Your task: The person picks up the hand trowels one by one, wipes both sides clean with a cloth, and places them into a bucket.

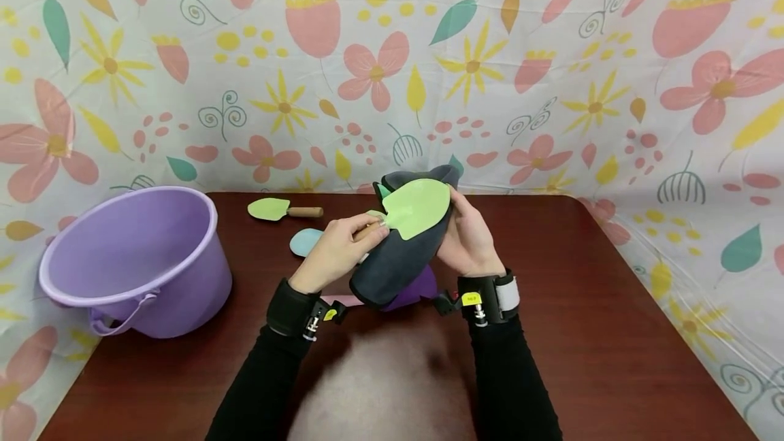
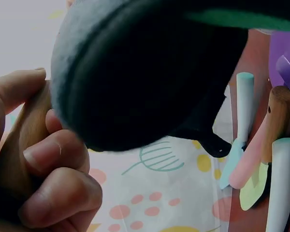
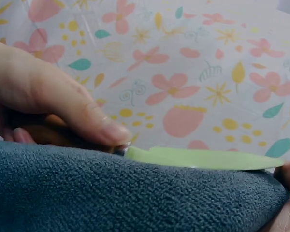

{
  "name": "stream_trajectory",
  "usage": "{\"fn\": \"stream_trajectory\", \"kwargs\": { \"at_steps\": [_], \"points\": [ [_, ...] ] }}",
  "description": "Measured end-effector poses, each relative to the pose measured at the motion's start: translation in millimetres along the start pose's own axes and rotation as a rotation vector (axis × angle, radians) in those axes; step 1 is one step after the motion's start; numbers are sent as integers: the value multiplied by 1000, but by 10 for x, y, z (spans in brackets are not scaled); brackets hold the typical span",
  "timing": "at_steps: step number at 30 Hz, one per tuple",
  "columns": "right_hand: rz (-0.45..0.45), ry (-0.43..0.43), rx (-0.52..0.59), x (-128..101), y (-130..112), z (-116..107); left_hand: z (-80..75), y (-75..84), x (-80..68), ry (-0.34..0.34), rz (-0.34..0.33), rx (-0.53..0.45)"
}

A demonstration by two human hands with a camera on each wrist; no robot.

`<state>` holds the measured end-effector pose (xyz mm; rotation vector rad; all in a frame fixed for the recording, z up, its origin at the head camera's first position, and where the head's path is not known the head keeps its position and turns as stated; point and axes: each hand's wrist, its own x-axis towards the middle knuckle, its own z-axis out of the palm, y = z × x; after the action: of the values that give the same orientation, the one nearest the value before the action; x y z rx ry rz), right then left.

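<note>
In the head view my left hand (image 1: 343, 247) grips the wooden handle of a small light-green trowel (image 1: 422, 206). The thumb lies along that handle near the metal neck in the right wrist view. Beneath the blade is a dark grey, fuzzy cloth (image 1: 395, 264), bent over on itself, with a bit of green at its edge. My right hand (image 1: 471, 240) holds the far end of this cloth from the right side, fingers partly hidden behind it. Its fingertip (image 3: 289, 175) meets the blade's tip.
A purple bucket (image 1: 131, 260) stands at the left of the brown table (image 1: 612, 332). Another green trowel (image 1: 284, 210) with a wooden handle lies near the back edge. A light-blue blade (image 1: 304, 242) and a purple object (image 1: 416, 288) lie partly hidden around my hands. A patterned curtain hangs behind.
</note>
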<state>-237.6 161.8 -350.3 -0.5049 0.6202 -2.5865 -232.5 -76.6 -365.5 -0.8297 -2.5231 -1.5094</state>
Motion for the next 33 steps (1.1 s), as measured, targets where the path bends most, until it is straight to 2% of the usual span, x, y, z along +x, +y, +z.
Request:
{"fn": "stream_trajectory", "kwargs": {
  "at_steps": [9,18,22,33],
  "points": [
    [-34,49,25,-77,-115,-19,5,-55,13,-51,-19,5],
    [-71,13,44,-101,-183,-42,-21,-53,19,-81,-46,20],
    [-86,3,86,-108,-213,-59,-44,-70,20,-96,-32,17],
    [-125,-65,243,-188,-384,-162,-71,-110,10,-116,-49,11]
  ]
}}
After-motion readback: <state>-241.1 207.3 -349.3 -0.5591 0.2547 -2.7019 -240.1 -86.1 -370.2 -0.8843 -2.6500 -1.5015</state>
